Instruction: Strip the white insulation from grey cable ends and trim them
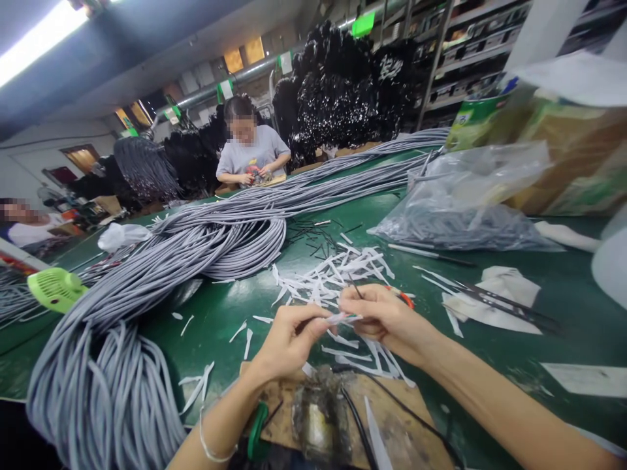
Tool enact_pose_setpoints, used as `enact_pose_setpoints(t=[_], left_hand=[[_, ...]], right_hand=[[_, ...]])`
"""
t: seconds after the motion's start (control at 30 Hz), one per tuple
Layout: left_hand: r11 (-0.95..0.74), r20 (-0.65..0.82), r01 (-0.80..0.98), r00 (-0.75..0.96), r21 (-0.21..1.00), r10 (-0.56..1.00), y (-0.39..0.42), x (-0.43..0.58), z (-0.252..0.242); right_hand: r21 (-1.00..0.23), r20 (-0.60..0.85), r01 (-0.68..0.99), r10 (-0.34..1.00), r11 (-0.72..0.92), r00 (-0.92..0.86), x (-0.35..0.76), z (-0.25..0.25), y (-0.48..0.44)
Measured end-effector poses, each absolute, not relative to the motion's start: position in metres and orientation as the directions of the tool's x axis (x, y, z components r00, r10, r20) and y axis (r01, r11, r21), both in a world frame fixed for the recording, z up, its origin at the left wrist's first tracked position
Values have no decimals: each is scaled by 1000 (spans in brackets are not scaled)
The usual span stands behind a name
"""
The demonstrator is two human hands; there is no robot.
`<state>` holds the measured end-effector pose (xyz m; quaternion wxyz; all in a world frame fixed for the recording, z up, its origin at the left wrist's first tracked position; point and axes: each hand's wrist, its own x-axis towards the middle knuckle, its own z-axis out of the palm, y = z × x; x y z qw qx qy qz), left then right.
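Observation:
My left hand [291,339] is closed in a pinch on a whitish cable end [337,318], with small red and green bits showing at its tip. Right beside it, my right hand [377,313] is closed too, its fingertips against the same end. A thin dark rod [356,287] sticks up from the right fingers; its kind I cannot make out. Both hands are above a stained wooden board [409,408] that carries a grimy metal device [318,418]. Behind them lies a loose pile of white strips [337,271].
Long grey cables [196,241] run across the green table [235,307] and hang over its front left. On the right are scissors [499,303] on a cloth, a clear plastic bag [465,209] and a cardboard box [578,150]. A co-worker [255,150] sits opposite.

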<state>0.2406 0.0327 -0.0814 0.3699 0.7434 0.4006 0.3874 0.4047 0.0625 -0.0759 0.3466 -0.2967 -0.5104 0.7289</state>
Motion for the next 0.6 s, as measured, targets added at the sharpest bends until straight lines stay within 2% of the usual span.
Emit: enact_pose_setpoints(t=[0.07, 0.13, 0.23, 0.3, 0.33, 0.5, 0.6], left_hand=[[-357, 281, 197, 328, 913, 902, 34, 240, -84], [-303, 275, 86, 242, 949, 930, 37, 240, -85], [-238, 226, 39, 199, 970, 954, 38, 239, -83], [-222, 202, 65, 234, 973, 951, 37, 240, -81], [-224, 197, 86, 252, 971, 948, 36, 241, -80], [-221, 167, 180, 276, 958, 947, 33, 245, -80], [-292, 227, 332, 221, 897, 949, 33, 245, -82]], right_hand=[[-949, -62, -203, 771, -242, -633, 401, -79, 60], [-971, -5, -188, 796, -149, -605, 397, -83, 57], [-985, 114, -163, 929, 60, -351, 396, -83, 55], [-979, 183, -120, 966, 163, -182, 398, -81, 55], [-976, 211, -95, 965, 198, -158, 399, -79, 55], [-916, 357, 82, 890, 394, -283, 402, -73, 53], [-741, 565, 273, 789, 614, -242, 402, -76, 49]])
